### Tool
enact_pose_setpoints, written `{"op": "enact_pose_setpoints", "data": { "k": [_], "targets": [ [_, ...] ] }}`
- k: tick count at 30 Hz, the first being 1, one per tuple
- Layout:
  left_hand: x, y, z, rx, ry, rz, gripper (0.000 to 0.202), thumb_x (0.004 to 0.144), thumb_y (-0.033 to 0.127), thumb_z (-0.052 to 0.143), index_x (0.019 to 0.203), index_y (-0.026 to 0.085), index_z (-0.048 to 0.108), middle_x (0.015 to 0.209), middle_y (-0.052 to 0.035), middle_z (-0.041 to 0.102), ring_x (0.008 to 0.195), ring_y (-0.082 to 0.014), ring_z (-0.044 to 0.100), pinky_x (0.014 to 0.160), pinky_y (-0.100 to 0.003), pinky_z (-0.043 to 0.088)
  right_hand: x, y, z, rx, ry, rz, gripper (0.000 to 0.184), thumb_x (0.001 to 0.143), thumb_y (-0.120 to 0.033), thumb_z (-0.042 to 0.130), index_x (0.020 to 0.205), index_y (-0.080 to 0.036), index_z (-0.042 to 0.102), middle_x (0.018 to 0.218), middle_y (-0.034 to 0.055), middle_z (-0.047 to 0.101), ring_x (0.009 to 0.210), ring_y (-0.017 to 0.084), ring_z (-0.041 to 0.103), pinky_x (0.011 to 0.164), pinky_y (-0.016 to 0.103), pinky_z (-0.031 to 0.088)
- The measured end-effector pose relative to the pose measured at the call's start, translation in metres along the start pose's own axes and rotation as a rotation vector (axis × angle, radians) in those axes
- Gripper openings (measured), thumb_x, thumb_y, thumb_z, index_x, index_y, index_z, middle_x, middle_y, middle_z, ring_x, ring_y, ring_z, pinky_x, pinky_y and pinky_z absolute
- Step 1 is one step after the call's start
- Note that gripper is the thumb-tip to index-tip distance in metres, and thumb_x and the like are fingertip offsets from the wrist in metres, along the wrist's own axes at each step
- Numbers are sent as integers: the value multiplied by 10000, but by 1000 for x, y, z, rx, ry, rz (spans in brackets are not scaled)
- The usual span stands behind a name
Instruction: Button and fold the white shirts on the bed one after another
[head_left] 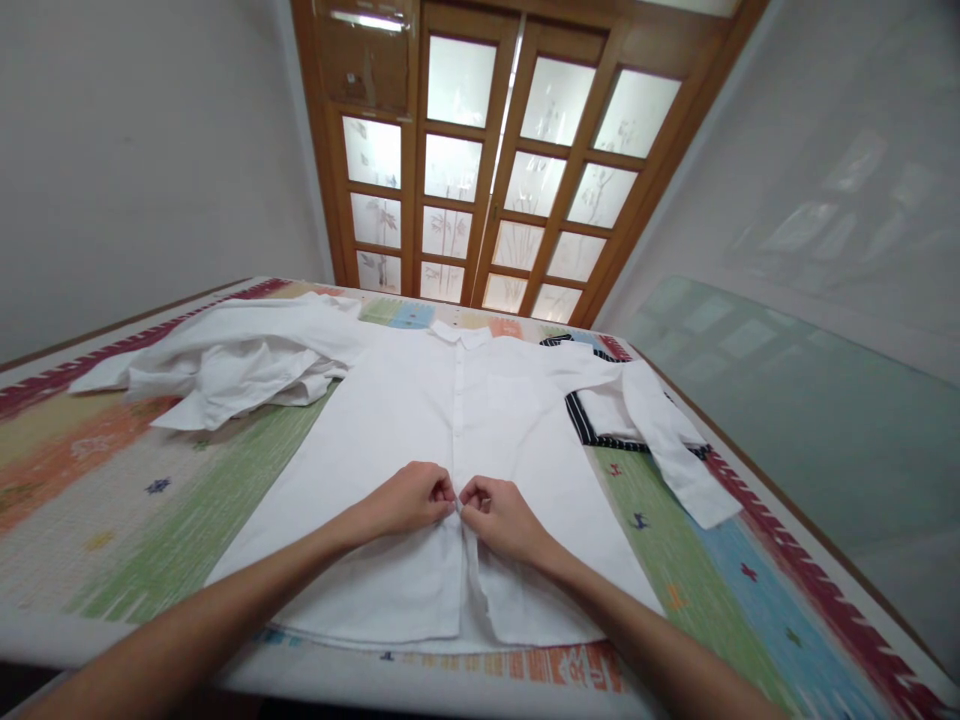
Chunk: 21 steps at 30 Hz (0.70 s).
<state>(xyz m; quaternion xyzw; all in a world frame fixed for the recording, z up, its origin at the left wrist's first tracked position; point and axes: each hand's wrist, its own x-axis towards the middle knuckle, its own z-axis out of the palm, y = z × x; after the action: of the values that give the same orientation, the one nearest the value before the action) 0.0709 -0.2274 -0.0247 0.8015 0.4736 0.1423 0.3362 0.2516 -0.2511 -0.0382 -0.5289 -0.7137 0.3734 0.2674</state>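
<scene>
Pinched the front edge of the white shirt point(517, 430) low on its middle with both hands, thumbs pressed to fingertips with hardly any gap. Held the other fingers of the left hand point(418, 497) curled toward the palm, likewise those of the right hand point(501, 515). Could not make out a button inside the pinch. Set the hands almost touching, backs upward, with the left forearm slanting in from eight o'clock and the right from four. Had the shirt spread front up on the cloth-covered desk point(172, 545), collar point(471, 338) at twelve o'clock, front parted at six. Saw a sleeve point(660, 430) over black-striped cloth point(580, 424) toward two o'clock, and bunched white fabric point(232, 375) at ten.
</scene>
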Motion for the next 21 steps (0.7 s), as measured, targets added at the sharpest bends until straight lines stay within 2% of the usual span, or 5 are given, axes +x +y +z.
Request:
{"op": "enact_pose_setpoints", "data": {
  "k": [4, 9, 16, 21],
  "targets": [
    [-1, 4, -2, -69, -8, -44, 148, 722, 255, 564, 730, 169, 684, 645, -19, 679, 588, -147, 600, 553, -212, 393, 1, 4, -1, 37, -3, 27, 108, 728, -127, 566, 736, -148, 672, 586, -20, 608, 568, 118, 525, 545, 206, 360],
    [-2, 4, -5, -330, -139, -177, 138, 720, 284, 549, 740, 174, 631, 506, 30, 589, 394, -133, 533, 431, -222, 380, 3, 11, 2, 103, -7, 48, 136, 752, -141, 543, 755, -149, 679, 591, -21, 610, 553, 112, 520, 539, 202, 367],
    [-1, -3, 3, -487, -95, -156, 131, 712, 297, 601, 728, 167, 607, 513, 18, 629, 462, -146, 615, 492, -225, 451, 3, 11, 5, 262, -49, 154, 111, 778, -188, 526, 756, -163, 632, 507, -59, 544, 383, 72, 403, 396, 184, 284],
    [2, -9, 10, -638, -26, -198, 154, 660, 266, 672, 736, 153, 600, 525, 0, 654, 483, -143, 626, 512, -232, 478, 2, 9, 3, 393, -115, 176, 146, 796, -228, 475, 747, -164, 597, 566, -33, 609, 331, 59, 371, 328, 187, 236]
  ]
}}
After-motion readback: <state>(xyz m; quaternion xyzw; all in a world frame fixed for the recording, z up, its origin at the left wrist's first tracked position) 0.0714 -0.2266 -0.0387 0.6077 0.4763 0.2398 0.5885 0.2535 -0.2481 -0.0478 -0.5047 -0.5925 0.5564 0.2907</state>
